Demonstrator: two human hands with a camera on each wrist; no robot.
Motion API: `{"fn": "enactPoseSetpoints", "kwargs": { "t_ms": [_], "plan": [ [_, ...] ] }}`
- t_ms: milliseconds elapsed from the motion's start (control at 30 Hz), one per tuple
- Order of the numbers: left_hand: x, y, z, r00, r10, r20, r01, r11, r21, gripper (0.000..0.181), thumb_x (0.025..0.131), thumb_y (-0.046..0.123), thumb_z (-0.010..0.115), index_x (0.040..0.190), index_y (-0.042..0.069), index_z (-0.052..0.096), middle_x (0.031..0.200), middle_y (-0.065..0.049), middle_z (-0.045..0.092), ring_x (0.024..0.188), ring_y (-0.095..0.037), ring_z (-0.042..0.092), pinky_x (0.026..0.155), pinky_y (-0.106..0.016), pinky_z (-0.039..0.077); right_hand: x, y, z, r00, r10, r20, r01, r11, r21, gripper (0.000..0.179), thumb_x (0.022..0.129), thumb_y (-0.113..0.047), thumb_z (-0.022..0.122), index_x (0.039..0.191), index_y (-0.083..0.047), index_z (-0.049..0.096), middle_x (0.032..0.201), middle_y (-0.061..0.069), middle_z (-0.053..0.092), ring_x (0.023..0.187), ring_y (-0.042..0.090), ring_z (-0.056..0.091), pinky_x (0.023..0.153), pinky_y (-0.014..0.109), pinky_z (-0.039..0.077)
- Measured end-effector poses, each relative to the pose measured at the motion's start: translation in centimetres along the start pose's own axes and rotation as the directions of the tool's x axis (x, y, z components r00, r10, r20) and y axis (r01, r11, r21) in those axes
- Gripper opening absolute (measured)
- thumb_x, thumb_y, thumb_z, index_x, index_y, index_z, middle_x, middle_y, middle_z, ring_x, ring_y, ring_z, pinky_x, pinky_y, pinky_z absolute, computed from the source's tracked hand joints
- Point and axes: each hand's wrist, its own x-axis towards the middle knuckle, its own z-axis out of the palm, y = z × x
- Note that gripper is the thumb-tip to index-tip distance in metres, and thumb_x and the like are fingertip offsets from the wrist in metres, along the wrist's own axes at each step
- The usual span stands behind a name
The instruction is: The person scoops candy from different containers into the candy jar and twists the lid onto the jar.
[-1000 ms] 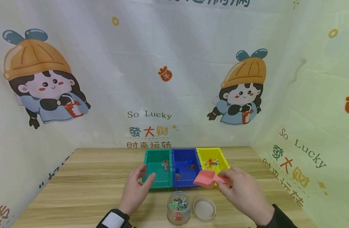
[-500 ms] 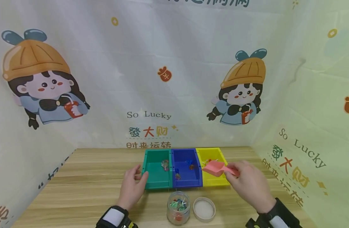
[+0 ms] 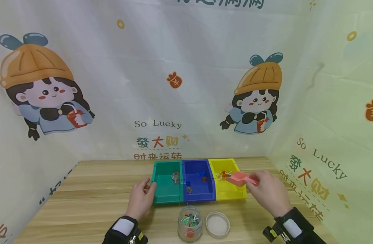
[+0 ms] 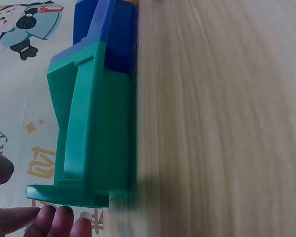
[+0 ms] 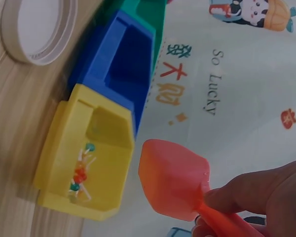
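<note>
My right hand point(image 3: 270, 193) pinches the handle of a pink scoop point(image 3: 238, 178) above the right side of the yellow bin point(image 3: 232, 194). In the right wrist view no pieces show in the scoop's pan point(image 5: 172, 177). Several small pieces with white sticks and red, orange or green heads point(image 5: 80, 174) lie in the yellow bin. My left hand point(image 3: 140, 200) is at the left side of the green bin point(image 3: 168, 193), its fingers loosely bent. The left wrist view shows the fingertips point(image 4: 64, 215) close to that bin's end; whether they touch it I cannot tell.
A blue bin point(image 3: 201, 195) with a few blue and brown pieces joins the green and yellow ones. Clear pieces point(image 3: 175, 177) lie in the green bin. In front stand an uncapped clear jar point(image 3: 189, 234) of coloured pieces and a round lid point(image 3: 218, 225). Printed cloth walls surround the table.
My right hand has carried the scoop rightward and away from me across the yellow bin. My left hand has shifted left to the green bin's outer side. The bins stay in place.
</note>
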Motion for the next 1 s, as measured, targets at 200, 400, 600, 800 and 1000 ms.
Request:
{"fn": "enactPoseSetpoints", "kwargs": {
  "t_ms": [200, 400, 600, 800, 1000],
  "plan": [
    [0.7, -0.5, 0.4, 1.000, -0.001, 0.002, 0.001, 1.000, 0.017, 0.052, 0.114, 0.026, 0.057, 0.148, -0.014, 0.059, 0.115, -0.023, 0.068, 0.103, -0.030, 0.065, 0.086, -0.041, 0.054, 0.7, 1.1, 1.1, 1.000, 0.018, 0.015, -0.018, 1.000, 0.008, 0.027, 0.101, -0.023, 0.074, 0.111, 0.002, 0.078, 0.089, 0.010, 0.073, 0.066, 0.021, 0.056, 0.057, 0.032, 0.041],
    [1.0, -0.9, 0.5, 0.999, 0.048, -0.012, -0.047, 0.998, 0.029, 0.046, 0.113, 0.021, 0.057, 0.144, -0.013, 0.063, 0.106, -0.020, 0.074, 0.096, -0.028, 0.066, 0.081, -0.039, 0.054, 1.2, 1.4, 2.3, 1.000, 0.011, 0.026, -0.011, 1.000, -0.019, 0.029, 0.101, -0.025, 0.075, 0.111, 0.002, 0.080, 0.088, 0.009, 0.074, 0.067, 0.020, 0.056, 0.058, 0.031, 0.040],
    [0.9, -1.3, 0.4, 0.999, 0.038, 0.005, -0.038, 0.999, 0.005, 0.044, 0.115, 0.022, 0.053, 0.146, -0.007, 0.065, 0.132, -0.028, 0.075, 0.123, -0.044, 0.072, 0.104, -0.057, 0.060, 2.1, 1.3, 3.8, 0.998, 0.020, 0.054, -0.017, 0.999, -0.047, 0.028, 0.099, -0.026, 0.076, 0.107, 0.001, 0.080, 0.082, 0.007, 0.068, 0.066, 0.021, 0.056, 0.057, 0.030, 0.040],
    [0.9, -1.6, 0.4, 0.999, 0.030, 0.039, -0.030, 1.000, 0.001, 0.043, 0.116, 0.023, 0.052, 0.147, -0.006, 0.063, 0.148, -0.029, 0.064, 0.142, -0.047, 0.061, 0.116, -0.062, 0.050, 3.3, 1.2, 5.4, 0.991, 0.087, 0.100, -0.077, 0.992, -0.100, 0.025, 0.100, -0.024, 0.073, 0.091, -0.001, 0.076, 0.073, 0.006, 0.061, 0.064, 0.022, 0.056, 0.056, 0.030, 0.038],
    [0.9, -1.4, 0.3, 0.999, 0.004, 0.051, -0.004, 1.000, -0.010, 0.045, 0.116, 0.024, 0.052, 0.148, -0.005, 0.062, 0.150, -0.027, 0.063, 0.144, -0.046, 0.059, 0.117, -0.062, 0.050, 4.1, 0.5, 6.2, 0.986, 0.108, 0.131, -0.090, 0.986, -0.139, 0.040, 0.101, -0.033, 0.075, 0.072, -0.007, 0.064, 0.067, 0.004, 0.051, 0.061, 0.022, 0.054, 0.056, 0.029, 0.034]
  ]
}}
